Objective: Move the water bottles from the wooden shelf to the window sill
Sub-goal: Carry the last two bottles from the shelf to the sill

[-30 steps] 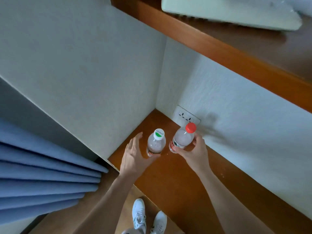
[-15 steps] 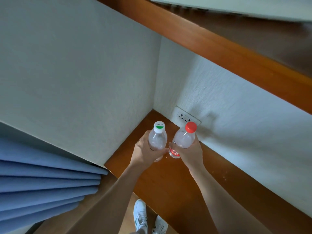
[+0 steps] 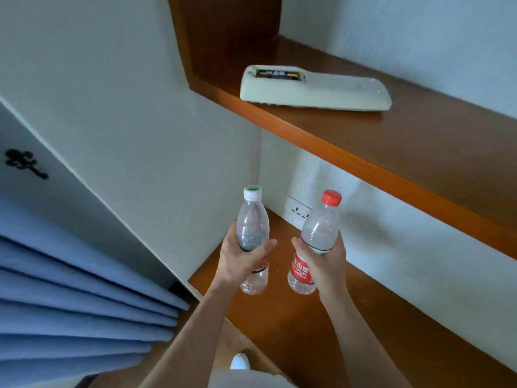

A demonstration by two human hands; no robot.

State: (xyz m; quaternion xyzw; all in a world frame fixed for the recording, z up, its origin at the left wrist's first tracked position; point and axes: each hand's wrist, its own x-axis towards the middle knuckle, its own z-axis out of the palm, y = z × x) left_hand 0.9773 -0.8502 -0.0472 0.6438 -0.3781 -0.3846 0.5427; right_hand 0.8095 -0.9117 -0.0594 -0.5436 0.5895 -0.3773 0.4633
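Head view: hands [image 3: 242,261] [image 3: 324,260] each grip a water bottle [image 3: 252,233] [image 3: 319,233] above the shelf [image 3: 293,317].

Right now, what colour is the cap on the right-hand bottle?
Red cap, clearest in the head view.

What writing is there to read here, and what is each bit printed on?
"夫山泉": red label of the red-capped bottle in the right hand; its start is hidden.
"SPRING": same label, just below; smaller print under it is too blurred.
On the white-capped bottle in the left hand: label mostly covered, cap print too small.
The black mark on the wall: cannot tell if it is writing.
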